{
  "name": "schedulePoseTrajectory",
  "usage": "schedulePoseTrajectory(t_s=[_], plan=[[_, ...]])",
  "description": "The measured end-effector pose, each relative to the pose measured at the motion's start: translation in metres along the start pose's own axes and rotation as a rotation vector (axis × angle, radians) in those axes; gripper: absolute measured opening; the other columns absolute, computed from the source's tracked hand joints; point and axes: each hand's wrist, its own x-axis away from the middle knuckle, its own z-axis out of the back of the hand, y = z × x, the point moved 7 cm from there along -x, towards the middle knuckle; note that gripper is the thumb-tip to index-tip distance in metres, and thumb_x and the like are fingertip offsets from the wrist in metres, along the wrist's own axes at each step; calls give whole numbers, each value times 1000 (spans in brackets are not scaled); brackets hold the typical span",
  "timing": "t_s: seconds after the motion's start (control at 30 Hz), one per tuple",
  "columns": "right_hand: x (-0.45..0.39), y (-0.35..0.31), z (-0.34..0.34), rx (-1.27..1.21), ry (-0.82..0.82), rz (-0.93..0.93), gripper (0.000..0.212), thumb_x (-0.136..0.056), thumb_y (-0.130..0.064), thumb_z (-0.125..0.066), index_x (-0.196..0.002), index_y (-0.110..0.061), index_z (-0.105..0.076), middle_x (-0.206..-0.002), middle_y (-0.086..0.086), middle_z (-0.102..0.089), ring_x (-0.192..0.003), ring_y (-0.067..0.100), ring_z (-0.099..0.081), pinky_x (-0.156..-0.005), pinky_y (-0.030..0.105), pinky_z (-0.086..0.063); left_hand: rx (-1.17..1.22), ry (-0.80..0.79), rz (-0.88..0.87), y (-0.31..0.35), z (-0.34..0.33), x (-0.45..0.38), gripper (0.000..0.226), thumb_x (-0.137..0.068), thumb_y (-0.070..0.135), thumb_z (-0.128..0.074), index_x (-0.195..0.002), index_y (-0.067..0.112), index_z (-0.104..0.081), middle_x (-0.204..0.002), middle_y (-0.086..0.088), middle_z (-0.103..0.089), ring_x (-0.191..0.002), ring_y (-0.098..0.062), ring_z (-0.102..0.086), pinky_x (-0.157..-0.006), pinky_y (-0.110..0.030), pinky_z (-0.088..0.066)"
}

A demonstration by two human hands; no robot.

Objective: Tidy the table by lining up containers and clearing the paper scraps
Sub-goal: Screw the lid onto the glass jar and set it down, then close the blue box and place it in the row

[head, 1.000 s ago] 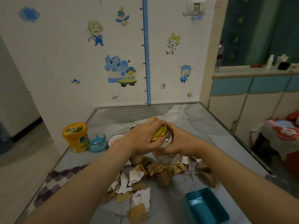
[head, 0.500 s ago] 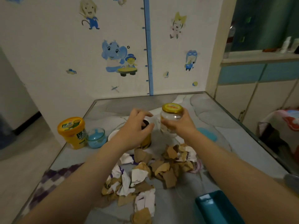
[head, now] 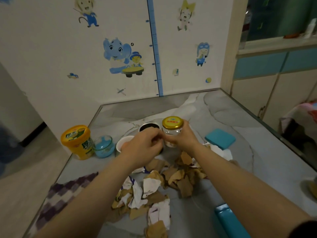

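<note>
The right hand (head: 184, 138) grips a clear glass jar (head: 172, 133) with a yellow lid, upright near the middle of the table (head: 240, 117). The left hand (head: 142, 148), fingers curled, touches a dark open tin (head: 148, 127) just beside the jar; whether it grips it cannot be told. Torn paper scraps (head: 154, 188) lie heaped toward the near edge. A yellow tub (head: 77, 141), a blue glass bowl (head: 103, 146) and a white cup (head: 122, 143) stand in a row from the left edge.

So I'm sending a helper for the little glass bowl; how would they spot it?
Look along the table's left edge. Beside the yellow tub stands the glass bowl, clear with blue inside; the white cup to its right is opaque.
</note>
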Motion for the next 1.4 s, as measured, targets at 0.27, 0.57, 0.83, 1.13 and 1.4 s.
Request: schedulePoseTrajectory(t_s=[0.27, 0.57, 0.83, 1.13, 1.4], plan=[[4, 2, -3, 77, -84, -43, 108, -57, -31, -93, -140, -21, -24, -137, 3, -47, -126, 22, -49, -107, 43, -42, 26, -23, 10, 7, -7, 6, 18, -93, 19, -53, -99, 32, -64, -85, 16, -56, -75, 5, -52, -59, -12, -35], [0, 9, 84, 501, -75, -56, 78, -88, -41, -56, -152, -15, -20, -156, 10, -29, -141, 30, -27, -115, 47, -25, 272, -23, 65, 35, -24, 10, 18, -94, 16, -56, -109, 24, -61, -85, 7, -59, -68, 6, -53, -61, -7, -42], [4, 58, 149, 1099, 8, -261, 81, -88, -57, -48, -149, -11, -20, -150, 19, -30, -137, 38, -25, -114, 52, -17, 219, -170, -11, 71, -64, 3, 16, -93, 28, -57, -108, 32, -62, -95, 12, -61, -87, -3, -56, -68, -10, -43], [6, 55, 151, 1048, 14, -221, 87, -82, -59, -60, -145, -8, -27, -144, 16, -39, -131, 34, -36, -108, 44, -30, 149, -211, 18, 74, -75, 11, 16, -92, 31, -58, -108, 33, -63, -92, 11, -60, -87, -2, -54, -68, -9, -42], [38, 17, 159, 905, 154, -72, 80, -81, -56, -60, -141, -10, -34, -136, 13, -45, -124, 30, -39, -99, 41, -38, -62, -483, 17, 105, -111, 46, 68, -79, 68, -56, -137, 42, -31, -131, 16, -40, -112, -3, -45, -94, -24, -41]])
